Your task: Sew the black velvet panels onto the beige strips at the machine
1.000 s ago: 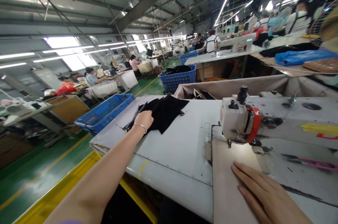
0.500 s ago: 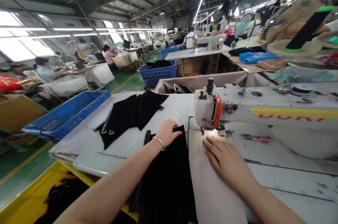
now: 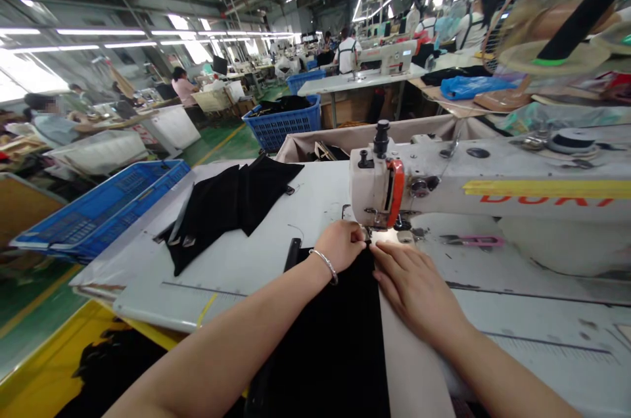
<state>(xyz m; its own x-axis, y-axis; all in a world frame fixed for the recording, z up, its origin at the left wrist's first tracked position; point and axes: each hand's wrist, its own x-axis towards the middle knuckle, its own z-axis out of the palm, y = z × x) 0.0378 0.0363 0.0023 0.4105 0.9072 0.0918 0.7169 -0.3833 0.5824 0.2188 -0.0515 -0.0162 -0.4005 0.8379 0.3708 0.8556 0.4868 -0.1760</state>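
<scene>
Just left of the needle, my left hand point(image 3: 341, 248) pinches the far corner of a black fabric panel point(image 3: 335, 346). A bracelet circles that wrist. My right hand point(image 3: 417, 286) lies flat, fingers stretched out, on a pale fabric piece point(image 3: 411, 372) in front of the presser foot. The black panel's right edge runs along the pale piece. Both sets of fingertips are close to the lit needle area of the white sewing machine point(image 3: 374, 188). A stiff dark strip point(image 3: 292, 255) shows along the black panel's left side, partly behind my left forearm.
Black fabric pieces point(image 3: 217, 208) lie on the table's left. Pink-handled snips point(image 3: 476, 241) rest under the machine arm. A blue crate point(image 3: 98, 214) stands beyond the left edge, and a yellow bin point(image 3: 44, 346) holds black pieces below. Several people work at other machines behind.
My left hand has moved right with the black panel, bringing its corner up to the needle area beside the pale piece. My right hand stays flat near the presser foot. The view has shifted slightly.
</scene>
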